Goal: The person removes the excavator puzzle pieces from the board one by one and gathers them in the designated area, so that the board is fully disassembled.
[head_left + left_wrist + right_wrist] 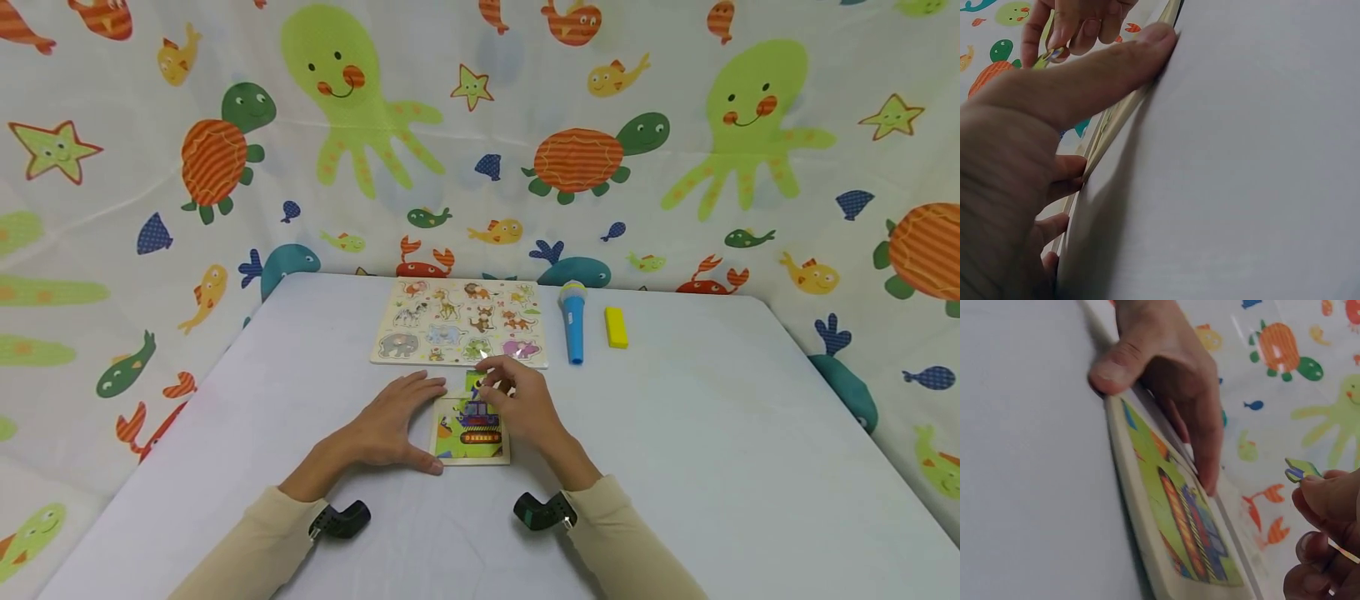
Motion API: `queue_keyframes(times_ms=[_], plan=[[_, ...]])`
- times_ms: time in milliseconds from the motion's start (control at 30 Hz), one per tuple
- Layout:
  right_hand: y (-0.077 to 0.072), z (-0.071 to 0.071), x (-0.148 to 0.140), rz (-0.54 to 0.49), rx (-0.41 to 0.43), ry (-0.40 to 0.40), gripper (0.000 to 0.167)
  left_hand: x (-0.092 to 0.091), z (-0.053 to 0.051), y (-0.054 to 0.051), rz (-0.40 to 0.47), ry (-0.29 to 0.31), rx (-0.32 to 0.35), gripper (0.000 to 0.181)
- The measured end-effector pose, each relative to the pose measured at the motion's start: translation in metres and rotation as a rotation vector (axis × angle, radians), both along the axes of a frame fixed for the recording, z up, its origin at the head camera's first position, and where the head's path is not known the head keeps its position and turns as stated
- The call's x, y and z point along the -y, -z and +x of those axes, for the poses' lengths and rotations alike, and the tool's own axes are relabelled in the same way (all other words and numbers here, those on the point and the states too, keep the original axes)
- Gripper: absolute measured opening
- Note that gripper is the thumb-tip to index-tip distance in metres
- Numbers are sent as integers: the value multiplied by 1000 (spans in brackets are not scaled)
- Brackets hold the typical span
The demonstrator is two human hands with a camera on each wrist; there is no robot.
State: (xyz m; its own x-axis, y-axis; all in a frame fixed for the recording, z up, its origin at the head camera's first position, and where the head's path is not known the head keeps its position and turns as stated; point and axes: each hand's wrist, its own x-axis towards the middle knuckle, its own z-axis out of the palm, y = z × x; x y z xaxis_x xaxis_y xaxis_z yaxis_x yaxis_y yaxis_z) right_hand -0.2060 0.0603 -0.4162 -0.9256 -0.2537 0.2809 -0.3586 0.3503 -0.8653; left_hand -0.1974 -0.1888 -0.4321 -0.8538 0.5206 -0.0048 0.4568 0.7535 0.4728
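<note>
A small jigsaw puzzle board [468, 451] with a pale wooden rim lies near the middle of the table. Its picture shows a purple tracked vehicle on green. My left hand [395, 419] holds the board by its left side, thumb at the near corner and fingers at the far corner. Above the board's far edge, my right hand [522, 406] pinches a green puzzle piece [474, 381] between thumb and fingers. That puzzle piece [1300, 470] is off the board in the right wrist view, its lower part hidden by the fingertips.
Just beyond the board lies a larger wooden animal puzzle [459, 321]. To its right are a blue toy microphone [573, 325] and a yellow block [617, 327]. A cloth with sea animals [480, 167] hangs behind the white table [712, 450].
</note>
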Motion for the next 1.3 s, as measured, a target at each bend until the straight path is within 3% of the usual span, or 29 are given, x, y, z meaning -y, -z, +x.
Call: queue_keyframes(times_ms=[267, 633, 967, 1300], plan=[[-3, -9, -24, -38, -15, 56, 27, 0, 1, 1, 4, 4, 16, 114], [-3, -17, -50, 7, 17, 105, 29, -1, 0, 0, 17, 15, 8, 113], [5, -24, -53, 8, 21, 88, 28, 2, 1, 1, 11, -1, -5, 113], [21, -27, -55, 72, 92, 110, 26, 1, 2, 3, 10, 6, 10, 113]])
